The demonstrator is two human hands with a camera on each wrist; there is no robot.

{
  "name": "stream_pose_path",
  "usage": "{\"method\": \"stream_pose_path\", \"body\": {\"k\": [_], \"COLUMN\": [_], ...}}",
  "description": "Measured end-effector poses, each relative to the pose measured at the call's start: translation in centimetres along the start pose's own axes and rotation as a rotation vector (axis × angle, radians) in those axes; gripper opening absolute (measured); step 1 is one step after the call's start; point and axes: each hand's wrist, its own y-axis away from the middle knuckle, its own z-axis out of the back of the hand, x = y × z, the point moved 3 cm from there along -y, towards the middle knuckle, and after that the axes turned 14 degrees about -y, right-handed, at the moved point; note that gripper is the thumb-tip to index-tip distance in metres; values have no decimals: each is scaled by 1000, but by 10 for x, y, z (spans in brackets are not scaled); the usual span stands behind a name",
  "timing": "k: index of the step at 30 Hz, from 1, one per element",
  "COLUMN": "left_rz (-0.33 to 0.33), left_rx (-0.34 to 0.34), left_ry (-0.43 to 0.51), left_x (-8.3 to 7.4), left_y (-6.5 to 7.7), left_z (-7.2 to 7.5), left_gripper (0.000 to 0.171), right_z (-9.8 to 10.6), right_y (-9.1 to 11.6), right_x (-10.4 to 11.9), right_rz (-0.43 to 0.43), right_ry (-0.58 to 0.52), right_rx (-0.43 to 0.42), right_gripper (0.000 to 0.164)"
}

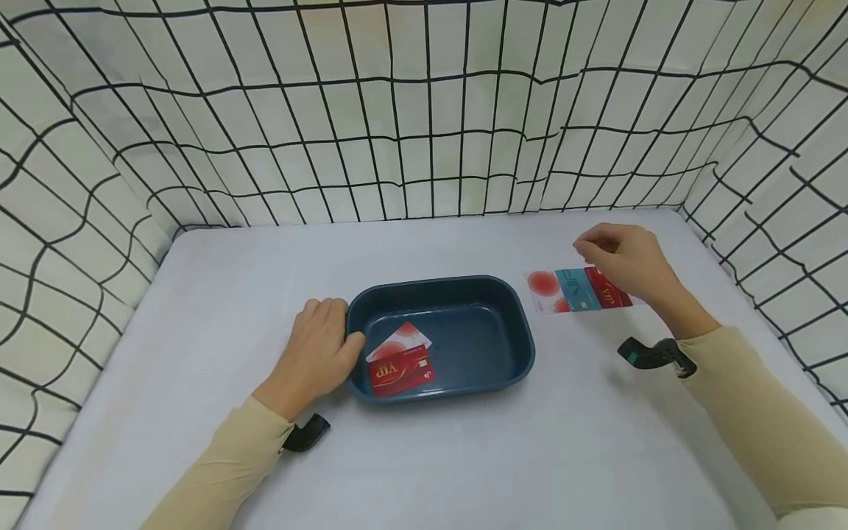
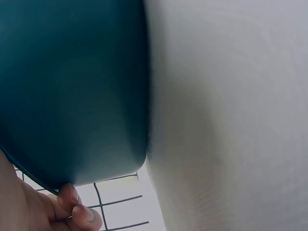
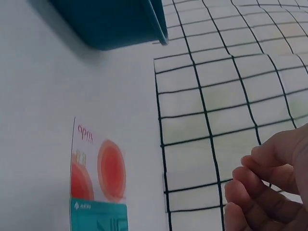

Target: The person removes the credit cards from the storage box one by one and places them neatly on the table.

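My left hand [image 1: 316, 346] grips the left rim of a dark blue rectangular plastic tub [image 1: 473, 386]; in the left wrist view its fingertips [image 2: 84, 214] curl at the rim. Inside the tub, a red VIP card [image 1: 401, 371] partly covers a white card with red circles [image 1: 403, 338]. My right hand [image 1: 626, 261] hovers over a row of cards, fingers loosely bent and nothing visible in them. That row has a white card with red circles [image 1: 545, 288], a teal card [image 1: 578, 290] and a red card [image 1: 612, 291], partly hidden by the hand.
A white-covered table [image 1: 424, 456] carries the tub and cards. Black wire grid panels [image 1: 430, 140] stand along its back and both sides. A small black device is strapped to each wrist.
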Motion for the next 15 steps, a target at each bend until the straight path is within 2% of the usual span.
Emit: {"method": "stream_pose_path", "body": {"k": [6,11,15], "left_rz": [7,0,-20], "left_rx": [6,-10,-34], "left_ry": [-13,-31,-42], "left_x": [0,-1,-1], "left_y": [1,2,1], "left_z": [0,1,3], "left_gripper": [23,22,22], "right_z": [-27,-52,-68], "right_y": [-1,3,7], "right_x": [38,69,89], "right_rz": [160,293,378], "right_ry": [14,16,24], "right_rx": [97,181,215], "right_gripper": [24,17,13]}}
